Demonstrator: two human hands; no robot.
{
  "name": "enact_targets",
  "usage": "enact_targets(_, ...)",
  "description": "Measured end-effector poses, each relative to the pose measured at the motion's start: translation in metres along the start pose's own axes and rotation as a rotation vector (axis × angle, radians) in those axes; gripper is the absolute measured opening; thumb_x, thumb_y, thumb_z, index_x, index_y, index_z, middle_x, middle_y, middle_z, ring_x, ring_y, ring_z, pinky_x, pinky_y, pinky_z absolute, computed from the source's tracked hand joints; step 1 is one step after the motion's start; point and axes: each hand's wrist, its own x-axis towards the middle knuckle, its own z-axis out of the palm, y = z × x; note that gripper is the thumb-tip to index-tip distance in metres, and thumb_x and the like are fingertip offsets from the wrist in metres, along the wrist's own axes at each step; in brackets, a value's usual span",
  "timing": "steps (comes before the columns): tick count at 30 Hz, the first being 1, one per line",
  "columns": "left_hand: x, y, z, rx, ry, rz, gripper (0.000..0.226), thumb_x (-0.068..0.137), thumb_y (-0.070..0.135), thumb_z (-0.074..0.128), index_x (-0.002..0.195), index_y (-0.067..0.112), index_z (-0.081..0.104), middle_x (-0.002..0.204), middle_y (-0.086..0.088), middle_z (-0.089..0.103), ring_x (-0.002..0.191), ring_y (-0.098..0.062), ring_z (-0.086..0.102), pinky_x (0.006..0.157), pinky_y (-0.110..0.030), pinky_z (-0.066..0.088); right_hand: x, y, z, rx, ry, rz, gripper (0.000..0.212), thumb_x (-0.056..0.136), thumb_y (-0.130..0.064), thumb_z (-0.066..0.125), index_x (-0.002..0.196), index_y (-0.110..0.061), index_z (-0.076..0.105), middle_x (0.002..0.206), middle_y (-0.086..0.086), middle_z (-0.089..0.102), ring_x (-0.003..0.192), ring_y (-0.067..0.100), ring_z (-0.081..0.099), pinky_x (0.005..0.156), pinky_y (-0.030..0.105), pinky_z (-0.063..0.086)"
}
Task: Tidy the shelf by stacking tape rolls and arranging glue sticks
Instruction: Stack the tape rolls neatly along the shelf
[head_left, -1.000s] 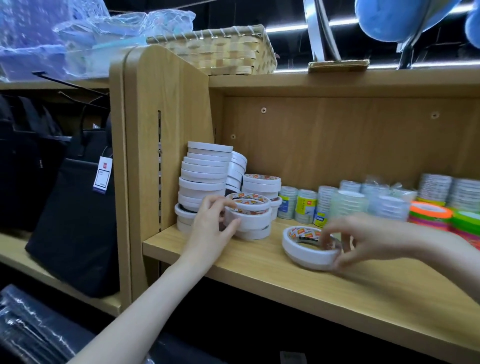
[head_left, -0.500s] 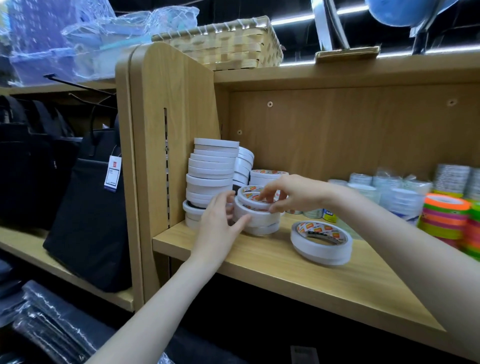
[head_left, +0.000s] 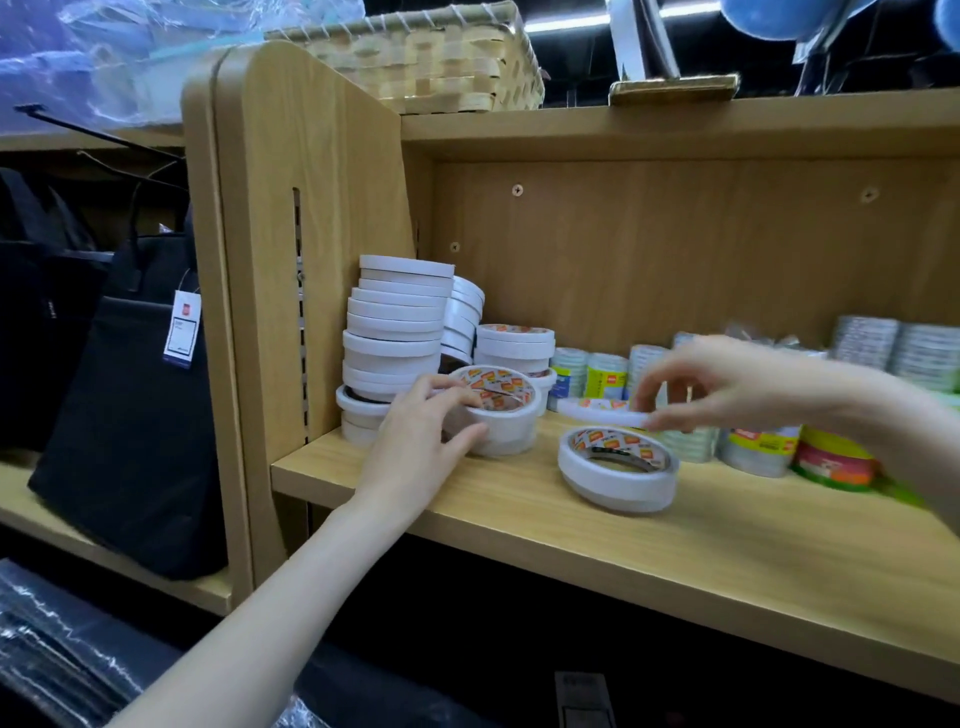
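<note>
1. Head view: a wooden shelf (head_left: 675, 530) in a shop holds tape stock, with a tall, uneven tower of white rolls (head_left: 397, 332) hard against its left wall and a woven basket (head_left: 431, 57) on the board above.
2. Left of the unit, a black bag (head_left: 130, 415) with a price tag sits on a lower ledge.
3. Clear and coloured tape packs (head_left: 758, 447) line the right and far side of the shelf; no glue sticks can be made out.
4. A wide loose roll (head_left: 618, 475) lies flat near the front edge, right of centre, touching nothing.
5. A short stack (head_left: 498, 415) of labelled rolls stands just right of the tower; the left hand (head_left: 421, 436) braces it, thumb at the side wall and fingers (head_left: 457, 392) curled over the top rim.
6. The right hand (head_left: 727, 384) pinches a thin roll (head_left: 602, 413) by its right edge between thumb and fingertips, held level in the air between the short stack and the loose roll.
7. Risk, as judged: the thin roll is held by one edge only, so it may tip or slip when lowered; set off-centre, it could slide off, and a nudge to the left could topple the leaning tower.
</note>
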Motion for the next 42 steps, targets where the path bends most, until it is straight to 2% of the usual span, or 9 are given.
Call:
enact_targets(5,0.002,0.004,-0.005,-0.092,-0.062,-0.008,0.018,0.083,0.020,0.066,0.101,0.016,0.065,0.105,0.005,0.051,0.106,-0.020,0.052,0.093,-0.042,0.044,-0.019,0.008,0.028,-0.005,-0.109,0.022,0.013,0.081,-0.030,0.069,0.094,-0.027,0.065,0.085,-0.004,0.066,0.066,-0.004,0.053,0.061,0.013,0.039)
enact_targets(12,0.006,0.010,-0.007,-0.179,-0.054,-0.087,0.015,0.084,0.016,0.066,0.098,0.013,0.064,0.100,0.001,0.052,0.097,-0.019,0.056,0.092,-0.038,0.046,0.003,-0.004,0.044,-0.075,-0.003,0.049,0.036,0.080,-0.025,0.069,0.056,-0.022,0.043,0.054,-0.008,0.039,0.052,0.003,0.039,0.052,0.022,0.027)
enact_targets(17,0.006,0.007,-0.005,-0.080,-0.058,-0.079,0.019,0.083,0.021,0.066,0.101,0.013,0.064,0.100,0.001,0.052,0.093,-0.022,0.056,0.090,-0.042,0.046,0.005,-0.004,0.040,0.058,-0.035,0.094,0.024,0.082,-0.015,0.068,0.063,-0.017,0.053,0.065,-0.001,0.053,0.058,0.014,0.060,0.054,0.026,0.053)
enact_targets(21,0.010,0.010,-0.006,0.181,-0.112,0.008,0.020,0.088,0.032,0.058,0.103,0.019,0.060,0.099,0.007,0.052,0.101,-0.020,0.045,0.083,-0.026,0.034,-0.002,0.003,0.043,0.126,-0.060,0.137,0.013,0.083,-0.014,0.068,0.076,-0.008,0.059,0.073,0.002,0.063,0.059,0.011,0.066,0.057,0.018,0.052)
enact_targets(25,0.022,0.020,-0.019,0.240,-0.249,0.037,0.013,0.090,0.030,0.055,0.097,0.020,0.060,0.085,0.009,0.054,0.084,-0.013,0.046,0.067,-0.027,0.032,0.002,0.001,0.048,0.026,0.046,0.072,0.016,0.081,-0.025,0.070,0.072,-0.020,0.058,0.066,-0.008,0.054,0.061,0.003,0.053,0.057,0.014,0.036)
enact_targets(29,0.035,0.024,-0.030,0.305,-0.470,0.041,0.016,0.089,0.026,0.059,0.103,0.020,0.062,0.083,0.005,0.057,0.085,-0.016,0.054,0.073,-0.030,0.043,0.003,0.000,0.050,0.218,0.089,0.051,0.009,0.086,-0.020,0.065,0.090,-0.013,0.068,0.084,0.002,0.069,0.074,0.011,0.066,0.075,0.026,0.050)
enact_targets(32,0.040,0.025,-0.032,0.360,-0.525,0.059,0.025,0.087,0.023,0.061,0.112,0.018,0.061,0.078,0.009,0.051,0.081,-0.013,0.050,0.071,-0.026,0.040,-0.007,-0.001,0.038,0.479,0.194,0.052,0.005,0.084,-0.007,0.065,0.086,-0.007,0.069,0.075,0.006,0.070,0.060,0.014,0.068,0.058,0.028,0.057)
enact_targets(35,0.040,0.021,-0.030,0.339,-0.507,0.063,0.026,0.087,0.022,0.062,0.113,0.018,0.061,0.072,0.015,0.047,0.077,-0.011,0.049,0.062,-0.020,0.037,-0.028,0.003,0.014,0.405,0.290,0.078,0.009,0.081,-0.008,0.068,0.073,-0.009,0.068,0.053,-0.007,0.062,0.045,0.007,0.059,0.042,0.021,0.047)
enact_targets(42,0.046,0.023,-0.031,0.014,-0.427,-0.008,0.010,0.085,0.019,0.064,0.081,0.026,0.059,0.080,0.004,0.061,0.067,-0.008,0.050,0.061,-0.020,0.036,-0.066,-0.002,0.010,0.067,-0.229,0.258,0.007,0.078,-0.029,0.072,0.071,-0.026,0.070,0.061,0.003,0.067,0.040,0.011,0.049,0.045,0.026,0.040)
